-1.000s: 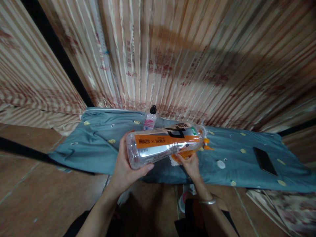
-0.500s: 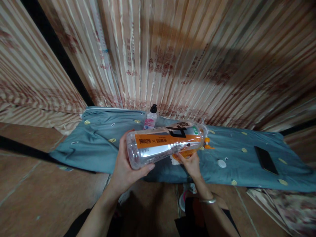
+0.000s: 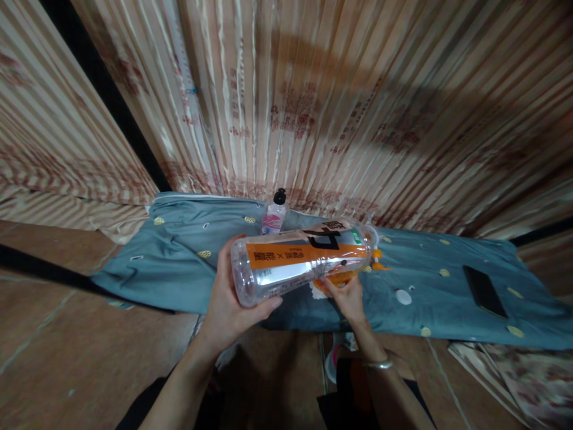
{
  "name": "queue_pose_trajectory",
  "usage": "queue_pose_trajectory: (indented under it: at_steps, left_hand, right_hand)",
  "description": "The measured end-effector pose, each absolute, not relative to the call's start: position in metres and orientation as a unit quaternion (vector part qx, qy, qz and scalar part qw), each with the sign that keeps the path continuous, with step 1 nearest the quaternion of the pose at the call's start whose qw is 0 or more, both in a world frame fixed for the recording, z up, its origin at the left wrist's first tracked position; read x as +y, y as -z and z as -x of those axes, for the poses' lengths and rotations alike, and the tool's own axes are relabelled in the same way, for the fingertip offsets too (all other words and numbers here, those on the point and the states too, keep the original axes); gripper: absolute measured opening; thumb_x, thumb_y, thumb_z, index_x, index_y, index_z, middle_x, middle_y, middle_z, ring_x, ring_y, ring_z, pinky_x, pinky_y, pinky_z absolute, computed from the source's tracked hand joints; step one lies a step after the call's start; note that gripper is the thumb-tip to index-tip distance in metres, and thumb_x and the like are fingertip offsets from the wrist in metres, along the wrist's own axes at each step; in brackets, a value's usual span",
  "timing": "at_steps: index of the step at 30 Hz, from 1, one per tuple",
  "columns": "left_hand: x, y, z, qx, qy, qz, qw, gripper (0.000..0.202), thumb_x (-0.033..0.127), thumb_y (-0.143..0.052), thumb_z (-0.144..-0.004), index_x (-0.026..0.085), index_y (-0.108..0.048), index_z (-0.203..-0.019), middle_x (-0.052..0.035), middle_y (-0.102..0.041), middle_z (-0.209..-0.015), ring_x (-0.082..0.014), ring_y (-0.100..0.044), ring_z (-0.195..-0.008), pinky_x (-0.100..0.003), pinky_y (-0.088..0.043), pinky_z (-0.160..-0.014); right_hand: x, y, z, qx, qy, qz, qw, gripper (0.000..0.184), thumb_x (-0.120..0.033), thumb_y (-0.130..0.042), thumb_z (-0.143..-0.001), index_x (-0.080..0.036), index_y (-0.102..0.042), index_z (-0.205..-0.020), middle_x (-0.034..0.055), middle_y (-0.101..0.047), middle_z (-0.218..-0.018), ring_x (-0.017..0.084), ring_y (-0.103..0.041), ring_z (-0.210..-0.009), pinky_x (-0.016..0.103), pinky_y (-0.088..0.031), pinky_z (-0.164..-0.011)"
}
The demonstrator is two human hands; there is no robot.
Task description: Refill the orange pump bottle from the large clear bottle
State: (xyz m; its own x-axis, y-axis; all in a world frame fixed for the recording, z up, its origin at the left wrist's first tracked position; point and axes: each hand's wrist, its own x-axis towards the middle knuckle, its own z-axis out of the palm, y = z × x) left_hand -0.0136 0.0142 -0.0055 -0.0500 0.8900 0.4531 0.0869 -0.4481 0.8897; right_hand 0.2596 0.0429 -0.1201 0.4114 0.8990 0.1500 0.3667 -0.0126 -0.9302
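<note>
A large clear plastic bottle with an orange and silver label lies on its side in the air above the cloth. My left hand is wrapped around its base end, thumb along the near side. Below the neck half, my right hand is closed on an orange object, mostly hidden by fingers and bottle; its kind is unclear. A white ragged edge shows beside those fingers. Small orange parts stick out past the bottle's neck end; I cannot tell whether they belong to the held object.
Behind the large bottle stands a small clear bottle with a black cap and pink label. To the right, a white disc and a dark phone lie on the blue-green cloth. A pleated curtain hangs behind; black poles frame the sides.
Almost nothing differs. Both hands keep their grip on the bottle and the orange object; the whole view has shifted very slightly.
</note>
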Motion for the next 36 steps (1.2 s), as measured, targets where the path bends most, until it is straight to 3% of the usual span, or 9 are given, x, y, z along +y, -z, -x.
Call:
queue_pose_trajectory:
  at_steps: [8,13,19,26,31,36]
  left_hand:
    - [0.0127,-0.0003,0.0132,0.418,-0.590,-0.580,0.375,0.092,0.037,-0.091,-0.062,0.021,-0.040,-0.137,-0.0130,-0.066,-0.128,-0.0326,-0.071,-0.118,-0.045,-0.059,-0.101]
    - [0.0115,-0.0021,0.0125,0.426,-0.583,-0.574,0.387,0.092,0.036,-0.090,-0.063,0.021,-0.039,-0.138,-0.0128,-0.065,-0.130,-0.0321,-0.068,-0.122,-0.045,-0.057,-0.105]
    - [0.0109,-0.0041,0.0109,0.419,-0.591,-0.568,0.391,0.088,0.033,-0.089,-0.063,0.023,-0.040,-0.136,-0.0103,-0.067,-0.124,-0.0311,-0.071,-0.115,-0.043,-0.061,-0.097]
    - [0.0108,-0.0043,0.0104,0.424,-0.588,-0.564,0.396,0.089,0.035,-0.089,-0.062,0.024,-0.039,-0.135,-0.0102,-0.068,-0.122,-0.0322,-0.073,-0.113,-0.044,-0.062,-0.095]
    - [0.0108,-0.0021,0.0105,0.420,-0.592,-0.561,0.397,0.091,0.034,-0.089,-0.062,0.024,-0.039,-0.136,-0.0107,-0.068,-0.123,-0.0327,-0.072,-0.113,-0.045,-0.061,-0.096]
    - [0.0105,-0.0018,0.0120,0.430,-0.580,-0.564,0.400,0.092,0.036,-0.089,-0.062,0.023,-0.038,-0.137,-0.0109,-0.068,-0.121,-0.0343,-0.072,-0.114,-0.048,-0.060,-0.097]
  right_hand:
    - [0.0438,0.1236,-0.2615,-0.475,-0.231,0.684,0.503,0.062,-0.062,-0.082,-0.060,-0.019,-0.066,-0.102,0.0127,-0.080,-0.098,0.035,-0.076,-0.090,0.056,-0.060,-0.087]
    - [0.0440,0.1230,-0.2609,-0.477,-0.244,0.673,0.510,0.062,-0.061,-0.083,-0.060,-0.019,-0.065,-0.102,0.0117,-0.080,-0.096,0.033,-0.076,-0.088,0.053,-0.061,-0.086]
    - [0.0449,0.1234,-0.2607,-0.472,-0.240,0.685,0.501,0.062,-0.062,-0.083,-0.058,-0.018,-0.065,-0.098,0.0152,-0.079,-0.095,0.036,-0.076,-0.088,0.054,-0.061,-0.084]
    - [0.0445,0.1225,-0.2590,-0.478,-0.247,0.670,0.512,0.059,-0.061,-0.083,-0.061,-0.020,-0.066,-0.098,0.0117,-0.079,-0.093,0.035,-0.076,-0.086,0.052,-0.061,-0.084]
    - [0.0452,0.1252,-0.2606,-0.469,-0.231,0.683,0.510,0.067,-0.065,-0.083,-0.056,-0.019,-0.065,-0.101,0.0149,-0.079,-0.098,0.038,-0.076,-0.092,0.057,-0.059,-0.089]
    - [0.0446,0.1238,-0.2600,-0.470,-0.242,0.683,0.504,0.059,-0.064,-0.082,-0.058,-0.021,-0.065,-0.095,0.0135,-0.080,-0.093,0.038,-0.077,-0.089,0.057,-0.061,-0.087]
